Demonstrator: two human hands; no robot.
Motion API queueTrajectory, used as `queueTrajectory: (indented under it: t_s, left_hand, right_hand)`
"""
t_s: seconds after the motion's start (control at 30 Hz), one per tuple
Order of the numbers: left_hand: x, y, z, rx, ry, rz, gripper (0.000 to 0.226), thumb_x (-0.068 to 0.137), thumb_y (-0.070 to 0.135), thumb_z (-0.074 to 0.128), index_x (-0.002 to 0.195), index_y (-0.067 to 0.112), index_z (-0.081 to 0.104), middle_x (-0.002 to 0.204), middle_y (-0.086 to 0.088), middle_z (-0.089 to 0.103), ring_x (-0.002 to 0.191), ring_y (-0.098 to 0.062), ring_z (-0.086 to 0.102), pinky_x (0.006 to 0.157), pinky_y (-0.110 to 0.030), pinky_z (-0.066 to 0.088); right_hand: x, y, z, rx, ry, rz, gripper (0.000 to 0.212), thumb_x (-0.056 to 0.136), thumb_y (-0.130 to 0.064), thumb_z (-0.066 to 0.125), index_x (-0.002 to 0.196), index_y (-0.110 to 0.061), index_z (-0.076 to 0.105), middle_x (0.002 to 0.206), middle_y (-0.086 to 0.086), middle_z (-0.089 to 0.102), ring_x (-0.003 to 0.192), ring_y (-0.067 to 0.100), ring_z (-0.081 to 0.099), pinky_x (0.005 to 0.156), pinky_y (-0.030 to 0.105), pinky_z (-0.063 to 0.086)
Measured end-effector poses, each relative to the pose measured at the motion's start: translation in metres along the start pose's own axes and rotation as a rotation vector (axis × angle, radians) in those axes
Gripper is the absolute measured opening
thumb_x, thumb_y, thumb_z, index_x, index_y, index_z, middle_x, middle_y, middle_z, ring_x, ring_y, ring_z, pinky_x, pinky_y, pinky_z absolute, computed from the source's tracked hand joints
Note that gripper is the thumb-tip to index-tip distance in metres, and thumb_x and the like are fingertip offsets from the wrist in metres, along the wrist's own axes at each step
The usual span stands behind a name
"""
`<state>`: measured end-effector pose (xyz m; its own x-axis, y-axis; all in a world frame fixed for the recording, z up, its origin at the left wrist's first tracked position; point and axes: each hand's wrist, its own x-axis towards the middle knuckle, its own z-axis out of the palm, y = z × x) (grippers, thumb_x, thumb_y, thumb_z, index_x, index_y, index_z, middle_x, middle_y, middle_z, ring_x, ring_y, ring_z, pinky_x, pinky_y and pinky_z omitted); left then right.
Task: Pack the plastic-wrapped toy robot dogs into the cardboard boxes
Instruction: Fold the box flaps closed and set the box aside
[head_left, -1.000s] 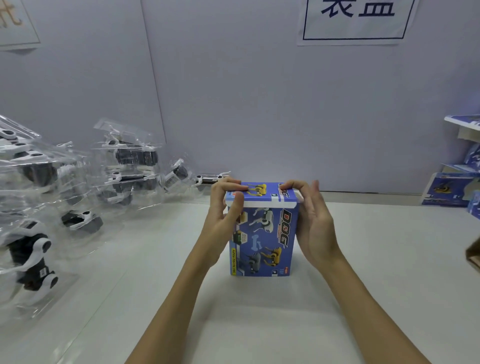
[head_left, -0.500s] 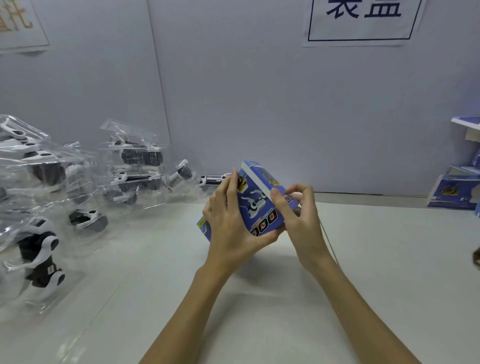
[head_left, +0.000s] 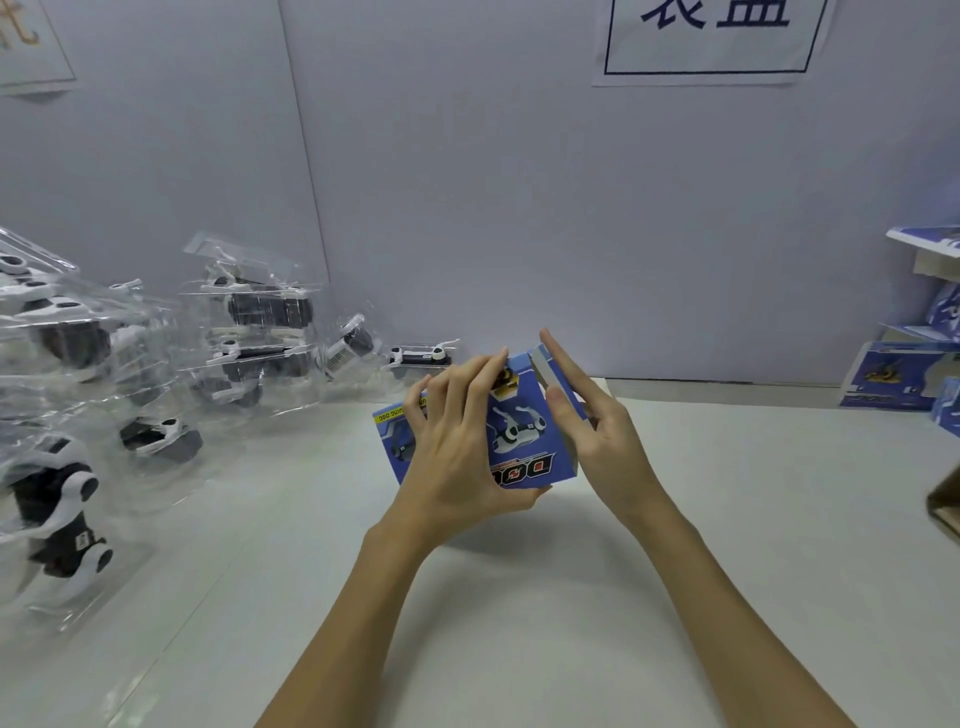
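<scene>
The box (head_left: 524, 421) is blue, printed with a white-and-black robot dog, red-and-white "DOG" lettering seen upside down, and a yellow strip at its left edge; its end flap shows grey inside; the dogs (head_left: 156, 364) — black bodies, white legs — lie in clear plastic; the tabletop (head_left: 519, 623) is off-white; the wall (head_left: 519, 208) pale lavender-grey; the sign (head_left: 711, 36) white with dark blue characters and border; the boxes (head_left: 904, 379) at right are blue and white.

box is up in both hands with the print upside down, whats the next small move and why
Probably press the raised end flap shut with the right hand. The left hand grips the blue box clear of the table, its print inverted, and the right fingers lie flat along that flap, which stands slightly proud. Wrapped toy dogs wait at left.
</scene>
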<state>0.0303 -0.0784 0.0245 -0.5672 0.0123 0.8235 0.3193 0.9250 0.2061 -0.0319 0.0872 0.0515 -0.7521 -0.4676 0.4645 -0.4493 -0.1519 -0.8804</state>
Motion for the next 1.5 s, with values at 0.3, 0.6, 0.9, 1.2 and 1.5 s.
queueTrajectory:
  t_s: [0.3, 0.6, 0.9, 1.2, 1.5]
  left_hand:
    - [-0.001, -0.002, 0.002, 0.074, 0.01, 0.023, 0.108, 0.067, 0.07, 0.078, 0.156, 0.044, 0.023, 0.157, -0.003, 0.037, 0.144, -0.021, 0.031, 0.115, -0.058, 0.027]
    - [-0.001, 0.001, 0.004, 0.186, 0.038, 0.086, 0.086, 0.071, 0.071, 0.075, 0.147, 0.049, 0.042, 0.157, -0.008, 0.039, 0.141, -0.027, 0.035, 0.109, -0.058, 0.03]
    - [0.001, -0.001, -0.001, 0.173, 0.033, 0.059, 0.088, 0.071, 0.068, 0.08, 0.148, 0.047, 0.045, 0.159, -0.008, 0.039, 0.141, -0.032, 0.038, 0.108, -0.061, 0.032]
    - [0.004, 0.007, -0.012, 0.063, 0.113, -0.104, 0.087, 0.071, 0.072, 0.075, 0.148, 0.045, 0.044, 0.155, -0.007, 0.041, 0.14, -0.027, 0.041, 0.106, -0.056, 0.036]
    - [0.002, 0.002, -0.01, 0.05, 0.109, -0.12, 0.082, 0.073, 0.068, 0.075, 0.147, 0.043, 0.052, 0.156, -0.009, 0.039, 0.14, -0.029, 0.04, 0.103, -0.057, 0.038]
  right_hand:
    - [0.002, 0.003, -0.003, -0.043, -0.052, -0.005, 0.052, 0.108, -0.025, 0.047, 0.156, -0.041, 0.038, 0.148, 0.0, 0.057, 0.125, 0.023, 0.066, 0.085, 0.042, 0.065]
    - [0.002, 0.003, -0.011, -0.022, -0.108, -0.002, 0.053, 0.106, -0.023, 0.048, 0.156, -0.038, 0.041, 0.14, -0.002, 0.064, 0.122, 0.021, 0.067, 0.083, 0.039, 0.065]
    - [0.0, 0.004, 0.008, -0.042, -0.143, 0.001, 0.053, 0.114, -0.029, 0.03, 0.16, -0.05, 0.017, 0.171, -0.009, 0.016, 0.153, 0.019, 0.035, 0.104, 0.045, 0.056]
    - [-0.002, 0.006, 0.007, 0.033, 0.082, -0.122, 0.04, 0.101, -0.03, 0.06, 0.141, -0.031, 0.062, 0.148, -0.006, 0.056, 0.135, 0.019, 0.058, 0.084, 0.037, 0.065]
    - [-0.008, 0.005, 0.026, -0.033, 0.041, -0.178, 0.041, 0.105, -0.041, 0.039, 0.142, -0.058, 0.047, 0.162, -0.006, 0.04, 0.144, 0.015, 0.047, 0.089, 0.034, 0.063]
